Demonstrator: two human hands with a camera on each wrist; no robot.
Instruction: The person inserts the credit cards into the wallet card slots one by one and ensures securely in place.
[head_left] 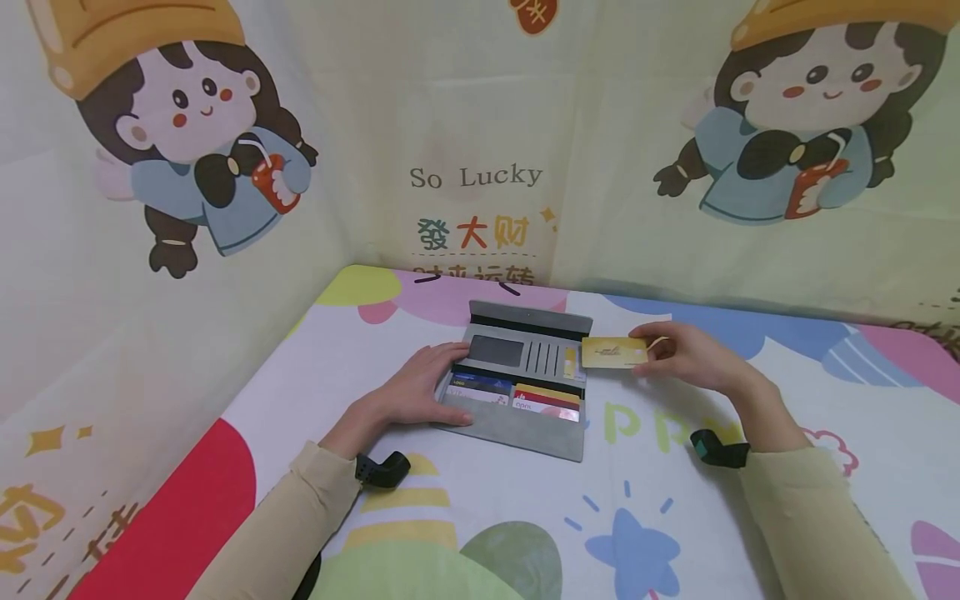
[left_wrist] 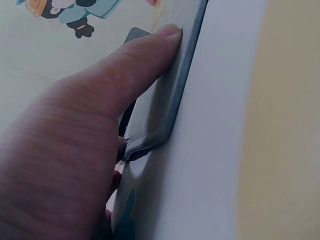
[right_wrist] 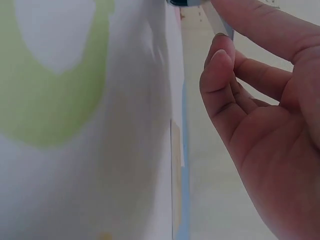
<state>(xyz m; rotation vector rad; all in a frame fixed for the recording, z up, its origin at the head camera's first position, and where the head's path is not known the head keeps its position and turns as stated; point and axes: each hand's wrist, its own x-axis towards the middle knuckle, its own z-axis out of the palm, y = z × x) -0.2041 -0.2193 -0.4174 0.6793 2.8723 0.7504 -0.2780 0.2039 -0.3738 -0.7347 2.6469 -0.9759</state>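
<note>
A grey long wallet (head_left: 487,428) lies unfolded on the table, with bank cards (head_left: 546,401) in its lower pockets and a yellow card (head_left: 570,364) at the right of its upper half. My left hand (head_left: 416,385) grips the wallet's left side. Its thumb (left_wrist: 155,47) presses on the lower flap in the left wrist view, the other fingers partly hidden at the edge. Between thumb and fingers, my right hand (head_left: 686,354) pinches a gold card (head_left: 613,352) by its right end. The card's left end meets the wallet's right edge.
A cloth with printed cartoon shapes covers the table (head_left: 540,500). Behind and to the left hang cream curtains (head_left: 480,108) printed with cartoon figures and lettering. Black wrist cameras sit on the left wrist (head_left: 382,471) and the right wrist (head_left: 718,450).
</note>
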